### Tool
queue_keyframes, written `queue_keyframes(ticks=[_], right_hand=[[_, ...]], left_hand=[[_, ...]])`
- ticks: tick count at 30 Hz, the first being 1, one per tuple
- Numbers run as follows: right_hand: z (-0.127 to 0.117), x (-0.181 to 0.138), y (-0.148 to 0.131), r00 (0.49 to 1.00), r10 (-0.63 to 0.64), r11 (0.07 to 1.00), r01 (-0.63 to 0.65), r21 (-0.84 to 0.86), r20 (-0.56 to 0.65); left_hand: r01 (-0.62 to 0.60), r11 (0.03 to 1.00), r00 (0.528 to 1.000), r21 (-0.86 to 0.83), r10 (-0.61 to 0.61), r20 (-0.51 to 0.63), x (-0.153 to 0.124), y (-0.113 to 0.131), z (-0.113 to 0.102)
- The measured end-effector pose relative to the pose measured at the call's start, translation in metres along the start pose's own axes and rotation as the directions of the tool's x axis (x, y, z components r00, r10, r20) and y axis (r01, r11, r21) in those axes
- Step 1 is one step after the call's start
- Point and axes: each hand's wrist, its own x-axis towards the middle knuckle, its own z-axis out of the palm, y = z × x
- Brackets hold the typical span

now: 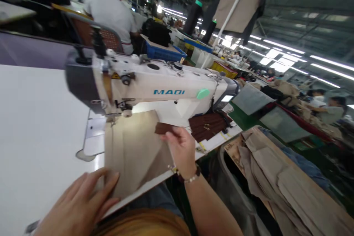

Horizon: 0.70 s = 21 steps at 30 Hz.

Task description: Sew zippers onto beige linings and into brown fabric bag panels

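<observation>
A beige fabric panel lies on the white sewing table, its far end beneath the needle area of a white sewing machine. My left hand rests at the panel's near left edge, fingers stretched out and touching the cloth. Between the thumb and fingers of my right hand is a small dark brown fabric strip, raised above the panel's right side. More brown fabric pieces lie fanned in a pile under the machine's right end, beyond my right hand.
Beige cut pieces lie on a board at the right, beside a grey bin. The white tabletop extends left. A person sits beyond the machine, near a blue crate. Thread cones stand behind.
</observation>
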Motion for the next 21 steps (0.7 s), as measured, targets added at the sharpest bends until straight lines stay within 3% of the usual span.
queue_keyframes(ticks=[1,3,5,6,10,12,14,16,18,21], right_hand=[[0.022,-0.007,-0.008,0.981,-0.100,0.995,0.101,0.006,0.164],[0.054,-0.026,-0.019,0.831,-0.301,0.928,0.368,-0.056,0.468],[0.068,-0.041,-0.024,0.677,-0.359,0.821,0.557,-0.127,0.643],[0.068,-0.045,-0.024,0.644,-0.349,0.795,0.589,-0.149,0.681],[0.053,-0.029,-0.031,0.571,-0.325,0.852,0.523,-0.030,0.754],[0.050,-0.009,-0.035,0.564,-0.325,0.853,0.522,-0.022,0.759],[0.055,0.010,-0.037,0.557,-0.303,0.788,0.603,-0.126,0.773],[0.066,0.025,-0.036,0.483,-0.272,0.692,0.699,-0.180,0.832],[0.077,0.034,-0.033,0.424,-0.239,0.656,0.734,-0.177,0.873],[0.082,0.041,-0.030,0.439,-0.251,0.685,0.710,-0.162,0.863]], left_hand=[[0.049,0.995,0.998,0.087,-0.047,-0.032,-0.003,0.001,-0.001],[0.067,0.982,0.997,0.176,-0.058,-0.053,-0.006,0.006,-0.003],[0.064,0.983,0.998,0.170,-0.058,-0.039,-0.004,0.013,-0.005],[0.075,0.984,0.997,0.160,-0.071,-0.032,-0.002,0.016,-0.006],[0.063,0.988,0.997,0.142,-0.069,0.037,0.003,0.024,-0.011],[0.056,0.991,0.996,0.123,-0.064,0.064,0.002,0.025,-0.012],[0.081,0.992,0.994,0.091,-0.087,0.061,0.001,0.025,-0.011],[0.110,0.992,0.993,0.064,-0.113,0.041,0.000,0.025,-0.009],[0.123,0.991,0.992,0.053,-0.125,0.035,-0.001,0.025,-0.009],[0.129,0.991,0.990,0.043,-0.131,0.045,0.001,0.027,-0.012]])
